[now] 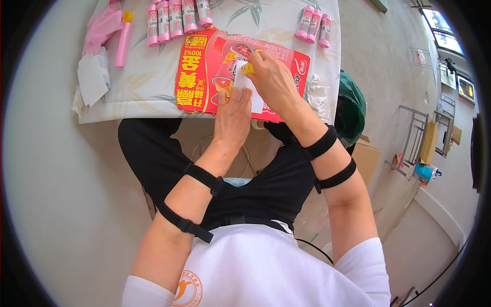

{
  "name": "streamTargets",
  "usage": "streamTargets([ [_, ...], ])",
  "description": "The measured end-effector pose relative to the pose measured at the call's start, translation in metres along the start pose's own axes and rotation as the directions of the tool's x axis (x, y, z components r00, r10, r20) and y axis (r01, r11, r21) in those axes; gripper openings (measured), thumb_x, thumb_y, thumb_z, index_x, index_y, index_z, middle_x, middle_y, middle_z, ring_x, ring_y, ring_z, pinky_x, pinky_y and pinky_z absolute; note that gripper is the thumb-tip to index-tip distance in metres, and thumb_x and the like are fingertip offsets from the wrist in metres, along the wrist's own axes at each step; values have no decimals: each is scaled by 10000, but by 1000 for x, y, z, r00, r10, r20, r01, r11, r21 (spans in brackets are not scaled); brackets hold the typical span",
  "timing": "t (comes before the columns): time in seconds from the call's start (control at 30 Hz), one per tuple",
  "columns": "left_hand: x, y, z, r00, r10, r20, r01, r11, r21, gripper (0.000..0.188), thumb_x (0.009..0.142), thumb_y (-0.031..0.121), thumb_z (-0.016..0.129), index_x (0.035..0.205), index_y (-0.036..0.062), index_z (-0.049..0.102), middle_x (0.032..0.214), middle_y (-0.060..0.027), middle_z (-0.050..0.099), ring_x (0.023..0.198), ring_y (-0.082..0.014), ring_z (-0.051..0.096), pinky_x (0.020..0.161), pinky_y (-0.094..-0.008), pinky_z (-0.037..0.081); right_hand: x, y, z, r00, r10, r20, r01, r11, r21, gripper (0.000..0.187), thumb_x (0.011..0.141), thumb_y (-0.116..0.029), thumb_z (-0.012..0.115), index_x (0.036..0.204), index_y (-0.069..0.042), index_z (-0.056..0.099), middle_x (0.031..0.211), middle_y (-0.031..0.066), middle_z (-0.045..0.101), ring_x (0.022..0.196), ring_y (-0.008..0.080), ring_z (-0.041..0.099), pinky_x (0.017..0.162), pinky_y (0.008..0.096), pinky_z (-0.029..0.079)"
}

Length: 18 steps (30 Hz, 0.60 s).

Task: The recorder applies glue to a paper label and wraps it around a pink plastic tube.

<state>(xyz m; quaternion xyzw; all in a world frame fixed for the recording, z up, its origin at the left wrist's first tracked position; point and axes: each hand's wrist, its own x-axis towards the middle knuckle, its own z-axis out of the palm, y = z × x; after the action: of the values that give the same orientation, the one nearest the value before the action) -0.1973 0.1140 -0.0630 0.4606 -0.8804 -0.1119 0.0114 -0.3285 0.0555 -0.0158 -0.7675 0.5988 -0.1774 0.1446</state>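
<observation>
A red cardboard sheet [204,77] with yellow printing lies at the table's front edge. On it rests a white slip of paper [257,105], partly hidden by my hands. My left hand [232,115] presses its spread fingertips down on the slip's left side and the cardboard. In my right hand [273,79] is a yellow stick [247,68] that looks like a glue stick. Its lower end meets the slip's upper part, and my fingers cover the rest.
Several pink labelled rolls [176,20] lie at the far edge, with three more pink rolls [313,24] to their right. White cards [93,77], pink plastic [102,30] and a yellow-capped pink tube [123,43] sit at left. A dark green bag [352,107] hangs beside the table.
</observation>
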Motion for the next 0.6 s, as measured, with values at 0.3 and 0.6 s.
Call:
streamTargets([
  [0.3,-3,-2,0,1000,19,-7,-19,999,32,502,782,70,554,1282,38,525,1307,-60,496,1185,-251,452,981,-442,337,-20,6,-17,1000,30,1,-30,1000,-8,199,788,-63,642,938,9,532,899,171,581,900,335,594,751,405,494],
  [0.6,-2,-4,2,992,29,-127,-24,999,39,364,809,104,546,1161,38,607,1198,-43,516,1122,-232,461,993,-430,342,-26,29,-32,992,82,97,-68,988,-136,213,786,-48,641,975,12,563,887,184,602,846,371,607,722,418,500],
])
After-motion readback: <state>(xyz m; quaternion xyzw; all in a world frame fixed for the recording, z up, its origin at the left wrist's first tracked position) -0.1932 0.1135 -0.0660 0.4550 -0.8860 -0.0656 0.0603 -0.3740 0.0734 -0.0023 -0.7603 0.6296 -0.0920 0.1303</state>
